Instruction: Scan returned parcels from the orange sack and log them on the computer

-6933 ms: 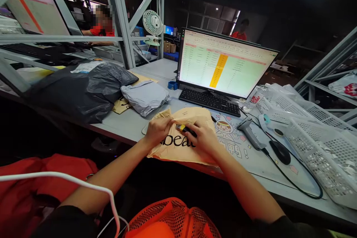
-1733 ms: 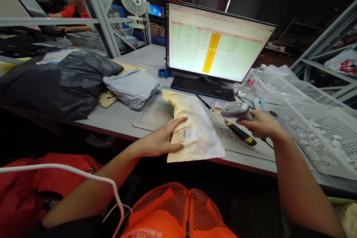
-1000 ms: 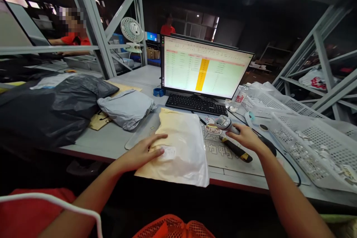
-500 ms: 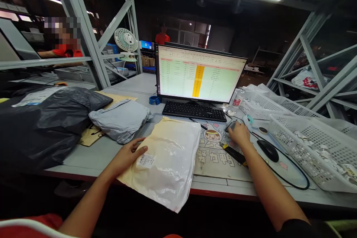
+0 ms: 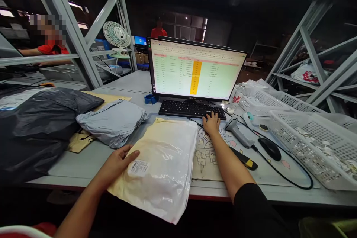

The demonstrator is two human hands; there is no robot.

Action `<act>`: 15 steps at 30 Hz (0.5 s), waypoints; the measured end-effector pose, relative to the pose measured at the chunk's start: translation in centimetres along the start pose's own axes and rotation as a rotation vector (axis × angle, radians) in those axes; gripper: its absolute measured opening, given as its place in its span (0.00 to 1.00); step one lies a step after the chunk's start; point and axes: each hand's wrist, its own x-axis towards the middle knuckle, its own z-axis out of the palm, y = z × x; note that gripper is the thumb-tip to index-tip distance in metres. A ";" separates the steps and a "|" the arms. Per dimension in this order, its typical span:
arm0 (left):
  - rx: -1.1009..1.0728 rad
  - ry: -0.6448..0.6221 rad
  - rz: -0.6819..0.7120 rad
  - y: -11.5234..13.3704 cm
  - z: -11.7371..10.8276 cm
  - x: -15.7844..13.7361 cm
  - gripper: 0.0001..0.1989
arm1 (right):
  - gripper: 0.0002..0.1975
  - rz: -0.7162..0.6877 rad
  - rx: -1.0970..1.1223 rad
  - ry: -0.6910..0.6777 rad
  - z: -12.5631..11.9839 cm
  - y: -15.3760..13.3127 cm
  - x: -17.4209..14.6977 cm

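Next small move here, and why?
Probably a key press with the right hand: its fingers are at the right end of the keyboard, in front of the lit monitor. The left hand holds the plastic bag, label up, and the barcode scanner lies unheld, so the right seems free.

The left grip [image 5: 118,164] is holding a shiny bag [image 5: 164,161] by its side, and the bag is sticking out past the worktop [image 5: 69,173]. The right grip [image 5: 212,123] is spreading fingers over the keyboard [image 5: 178,108], and the screen [image 5: 170,72] is glowing behind. A scanner [image 5: 240,132], mouse [image 5: 270,149] and knife [image 5: 245,158] are lying right of that grip. A black bag [image 5: 47,130] and gray bag [image 5: 111,122] are sitting left; white baskets [image 5: 284,134] are standing right.
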 end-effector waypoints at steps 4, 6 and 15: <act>0.022 0.003 0.035 0.2 0.1 -0.2 0.27 | 0.30 0.001 0.060 0.020 0.1 -0.2 -0.2; 0.069 0.009 0.081 0.2 -0.1 -0.2 0.27 | 0.30 -0.009 0.104 0.043 -0.4 -0.7 -0.3; -0.011 0.062 0.125 -0.9 -0.8 -0.6 0.31 | 0.36 -0.266 0.364 -0.168 -2.4 -8.8 -5.3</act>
